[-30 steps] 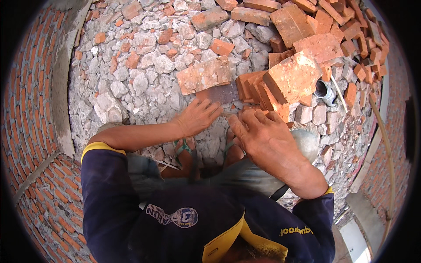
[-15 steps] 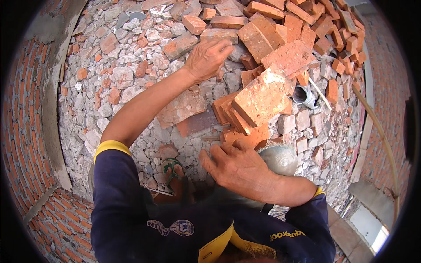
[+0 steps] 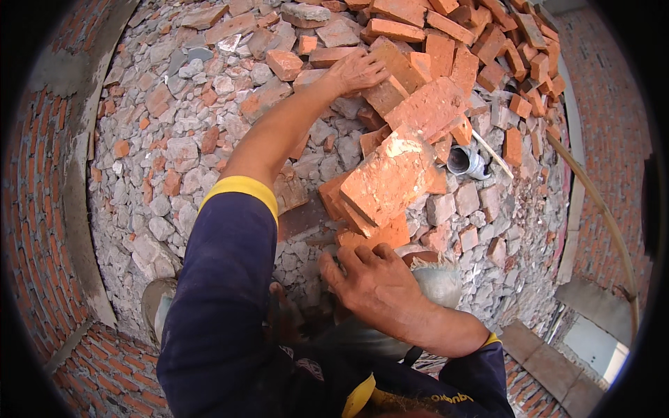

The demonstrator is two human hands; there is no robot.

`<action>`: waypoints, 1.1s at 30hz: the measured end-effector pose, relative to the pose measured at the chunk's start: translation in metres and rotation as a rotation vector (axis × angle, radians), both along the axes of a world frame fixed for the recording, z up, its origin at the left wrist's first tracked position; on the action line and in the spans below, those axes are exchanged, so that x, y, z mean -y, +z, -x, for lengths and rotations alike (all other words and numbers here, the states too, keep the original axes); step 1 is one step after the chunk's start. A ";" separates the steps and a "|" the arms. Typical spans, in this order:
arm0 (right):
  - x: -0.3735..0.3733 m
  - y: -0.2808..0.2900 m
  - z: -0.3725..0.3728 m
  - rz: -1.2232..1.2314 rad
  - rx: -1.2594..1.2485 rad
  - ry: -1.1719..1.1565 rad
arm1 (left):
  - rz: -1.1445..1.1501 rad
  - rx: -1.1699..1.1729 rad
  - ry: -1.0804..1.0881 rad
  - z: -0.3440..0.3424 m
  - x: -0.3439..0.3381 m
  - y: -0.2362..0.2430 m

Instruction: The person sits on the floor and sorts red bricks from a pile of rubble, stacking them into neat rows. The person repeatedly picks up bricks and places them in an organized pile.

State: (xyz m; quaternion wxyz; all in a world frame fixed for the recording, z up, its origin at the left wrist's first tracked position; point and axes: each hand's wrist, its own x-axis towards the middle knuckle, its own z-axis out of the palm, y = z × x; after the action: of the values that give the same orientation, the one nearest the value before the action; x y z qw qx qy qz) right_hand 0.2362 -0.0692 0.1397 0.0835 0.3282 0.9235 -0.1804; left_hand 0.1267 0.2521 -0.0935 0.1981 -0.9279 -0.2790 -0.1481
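The left hand [image 3: 359, 72] extends forward over the upper middle of the work area, palm down, with its fingers at the near left edge of a long brick [image 3: 403, 66]. This long brick lies at a slant at the front of the brick pile [image 3: 488, 42]; whether the fingers grip it or only rest against it cannot be told. The right hand [image 3: 376, 282] is positioned close to the body, back of the hand upward, fingers bent, just beside a lower brick [image 3: 391, 231]; contact cannot be confirmed, as the palm is hidden. The two hands are well apart, the left one farther forward. Between them, a large brick [image 3: 390, 177] leans at a tilt on several stacked bricks (its upper face carries pale patches, brightest at the far end). Beyond it, a flat brick [image 3: 433, 108] lies between the large brick and the pile. To the right of the large brick, a grey pipe [image 3: 465, 161] shows its round open end, and a thin white stick [image 3: 493, 153] lies slanted just beside it. Grey rubble [image 3: 181, 153] mixed with red brick fragments covers the ground to the left. A brick wall [image 3: 35, 202] bounds the left side; on the right, a curved brown hose or pole [image 3: 601, 202] runs in front of another brick wall [image 3: 606, 132].
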 end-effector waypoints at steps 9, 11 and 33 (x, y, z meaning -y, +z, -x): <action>0.005 -0.006 -0.010 0.013 -0.063 0.040 | 0.259 0.219 0.429 0.170 0.135 0.110; 0.004 -0.012 -0.004 -0.086 -0.162 0.066 | 0.383 0.267 0.519 0.197 0.198 0.137; 0.027 -0.014 0.021 -0.107 -0.096 0.172 | 0.343 0.109 0.087 0.111 0.382 -0.012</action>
State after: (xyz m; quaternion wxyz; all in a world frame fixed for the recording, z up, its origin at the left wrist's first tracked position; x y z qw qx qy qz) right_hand 0.2157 -0.0963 0.1261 0.0368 0.2426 0.9595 -0.1386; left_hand 0.0156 -0.1297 -0.1054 0.0276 -0.9258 -0.3503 -0.1397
